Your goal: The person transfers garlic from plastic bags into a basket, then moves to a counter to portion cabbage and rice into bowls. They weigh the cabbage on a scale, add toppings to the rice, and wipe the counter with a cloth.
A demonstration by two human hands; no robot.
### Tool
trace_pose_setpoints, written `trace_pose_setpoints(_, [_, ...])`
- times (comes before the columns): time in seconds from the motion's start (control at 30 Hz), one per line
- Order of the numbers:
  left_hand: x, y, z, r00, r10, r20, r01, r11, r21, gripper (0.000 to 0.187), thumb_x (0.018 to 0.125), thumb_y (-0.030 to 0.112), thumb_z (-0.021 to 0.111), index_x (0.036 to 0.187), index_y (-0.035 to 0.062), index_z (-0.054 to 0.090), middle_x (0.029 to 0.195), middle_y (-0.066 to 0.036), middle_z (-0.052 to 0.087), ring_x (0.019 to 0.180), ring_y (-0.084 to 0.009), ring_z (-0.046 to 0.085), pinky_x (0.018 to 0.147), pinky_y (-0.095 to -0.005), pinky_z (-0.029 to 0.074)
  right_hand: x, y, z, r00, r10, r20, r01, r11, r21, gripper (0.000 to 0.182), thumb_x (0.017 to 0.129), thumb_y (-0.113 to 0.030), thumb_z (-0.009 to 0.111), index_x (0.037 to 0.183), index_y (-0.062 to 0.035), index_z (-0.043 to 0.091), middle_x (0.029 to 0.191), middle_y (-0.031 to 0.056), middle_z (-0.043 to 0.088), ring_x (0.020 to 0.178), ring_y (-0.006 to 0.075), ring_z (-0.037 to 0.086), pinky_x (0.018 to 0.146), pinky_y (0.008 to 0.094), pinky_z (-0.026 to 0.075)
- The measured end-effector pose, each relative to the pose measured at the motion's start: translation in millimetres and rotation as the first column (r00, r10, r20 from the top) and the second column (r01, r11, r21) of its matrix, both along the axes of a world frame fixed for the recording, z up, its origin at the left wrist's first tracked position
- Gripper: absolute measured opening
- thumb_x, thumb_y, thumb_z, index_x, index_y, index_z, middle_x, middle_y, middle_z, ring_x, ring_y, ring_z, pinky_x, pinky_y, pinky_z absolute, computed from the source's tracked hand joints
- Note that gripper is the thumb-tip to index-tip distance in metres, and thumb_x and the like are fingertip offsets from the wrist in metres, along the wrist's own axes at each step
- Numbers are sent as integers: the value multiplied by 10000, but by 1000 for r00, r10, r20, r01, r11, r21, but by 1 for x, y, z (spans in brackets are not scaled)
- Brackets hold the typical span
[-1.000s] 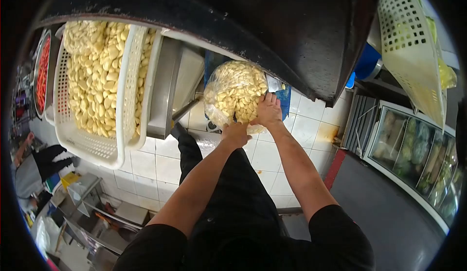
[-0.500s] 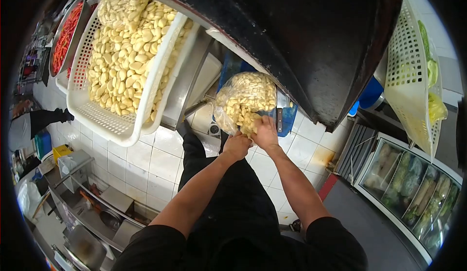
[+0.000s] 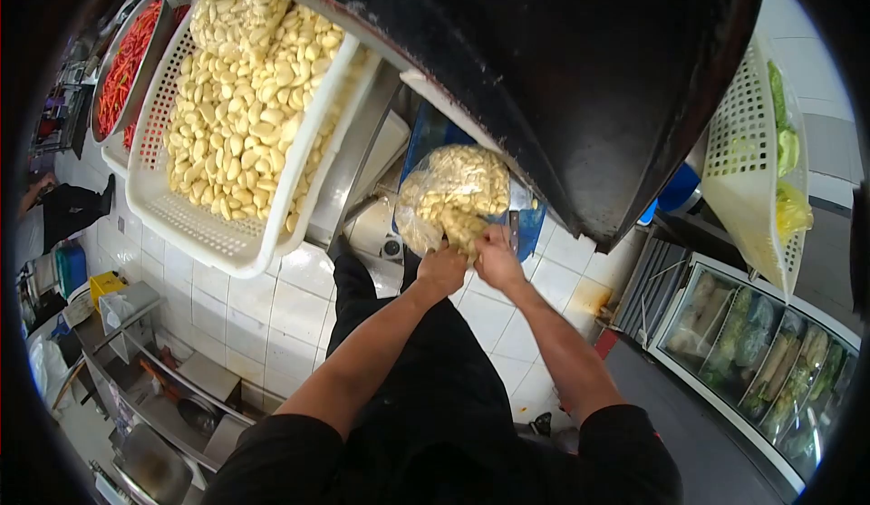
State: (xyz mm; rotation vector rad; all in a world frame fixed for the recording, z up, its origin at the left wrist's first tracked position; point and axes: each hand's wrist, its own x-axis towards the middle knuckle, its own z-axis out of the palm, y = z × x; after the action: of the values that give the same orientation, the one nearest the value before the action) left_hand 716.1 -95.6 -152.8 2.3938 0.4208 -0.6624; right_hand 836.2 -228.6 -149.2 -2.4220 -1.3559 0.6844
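A clear plastic bag (image 3: 458, 183) full of peeled garlic cloves stands in front of me, its near end between my hands. My left hand (image 3: 441, 272) is closed on the near left part of the bag's plastic. Against the near right part, my right hand (image 3: 497, 260) has its fingers curled round the bag's edge. Loose-looking cloves show between the two hands at the bag's near end. Just right of the bag lies a knife (image 3: 514, 230) with a dark handle, close to my right fingers. My fingertips are partly hidden.
A white perforated basket (image 3: 204, 242) heaped with garlic cloves stands at left, beside a metal bowl of red chillies (image 3: 127, 70). A dark overhanging panel (image 3: 544, 70) fills the top. On the right are a white basket (image 3: 752, 142) and a glass-topped vegetable cooler (image 3: 770, 351). Another person (image 3: 68, 206) stands far left.
My right hand's fingers have drawn in to a closed grip at the bag's edge. The bag sits slightly lower in view, and the surroundings have shifted a little with the camera.
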Motion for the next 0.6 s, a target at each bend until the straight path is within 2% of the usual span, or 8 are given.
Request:
trace_pose_setpoints(0.1, [-22, 8, 6, 998, 48, 48, -42, 994, -104, 291, 1002, 247, 665, 1231, 84, 739, 1341, -108, 691, 1385, -308, 570, 1123, -522, 488, -13, -5, 12, 999, -24, -39, 28, 995, 96, 285, 748, -21, 775, 1019, -14, 687, 1217, 201, 539, 1197, 429, 502, 1039, 495, 459])
trace_pose_setpoints(0.13, [-29, 10, 1, 996, 59, 70, -47, 986, -157, 343, 957, 265, 735, 1265, 114, 730, 1352, -105, 672, 1370, -325, 575, 1090, -546, 509, -17, -10, 10, 997, -20, -70, 28, 993, 116, 275, 752, -24, 777, 1010, -10, 682, 1199, 199, 540, 1183, 424, 511, 1023, 479, 469])
trace_pose_setpoints(0.3, [-54, 15, 18, 975, 65, 211, -40, 992, -121, 489, 966, 315, 735, 1404, 130, 622, 1449, -118, 600, 1426, -328, 525, 1119, -543, 471, -13, -2, 40, 996, -64, -68, 79, 969, 235, 245, 798, -33, 756, 1033, -2, 692, 1178, 194, 542, 1166, 406, 544, 1006, 487, 494])
trace_pose_setpoints(0.37, [-57, 13, 21, 907, 217, 362, -167, 972, -166, 504, 964, 324, 742, 1410, 126, 618, 1443, -134, 598, 1429, -333, 521, 1116, -527, 472, -2, 10, 51, 978, -153, -140, 192, 924, 330, 225, 792, -40, 780, 992, -10, 682, 1129, 182, 558, 1103, 392, 571, 935, 461, 517])
trace_pose_setpoints(0.43, [-58, 12, 23, 886, 290, 361, -220, 950, -223, 475, 960, 314, 749, 1376, 114, 640, 1387, -150, 637, 1390, -339, 555, 1107, -512, 482, 8, 24, 63, 975, -168, -143, 209, 909, 361, 199, 786, -52, 796, 919, -15, 653, 1108, 176, 568, 1036, 396, 597, 905, 464, 527])
trace_pose_setpoints(0.5, [-62, 12, 25, 948, 233, 218, -178, 953, -245, 431, 964, 285, 742, 1340, 90, 665, 1304, -170, 684, 1299, -370, 616, 1078, -501, 501, 24, 37, 72, 952, -219, -216, 281, 904, 321, 193, 782, -58, 793, 872, -15, 627, 1090, 181, 575, 1021, 402, 607, 897, 467, 530])
trace_pose_setpoints(0.53, [-69, 6, 13, 946, 240, 220, -185, 951, -246, 431, 964, 285, 742, 1340, 90, 665, 1304, -170, 684, 1299, -370, 616, 1078, -501, 501, 34, 43, 77, 962, -174, -211, 238, 912, 334, 197, 778, -61, 790, 846, -15, 611, 1071, 176, 583, 1015, 402, 619, 899, 469, 531])
trace_pose_setpoints(0.6, [-85, -5, -32, 826, 437, 357, -301, 876, -377, 350, 1016, 342, 722, 1262, 94, 707, 1264, -124, 724, 1162, -350, 691, 974, -473, 548, 41, 52, 92, 962, -153, -227, 223, 919, 326, 199, 774, -60, 791, 846, -17, 610, 1071, 171, 590, 1028, 399, 623, 901, 468, 531])
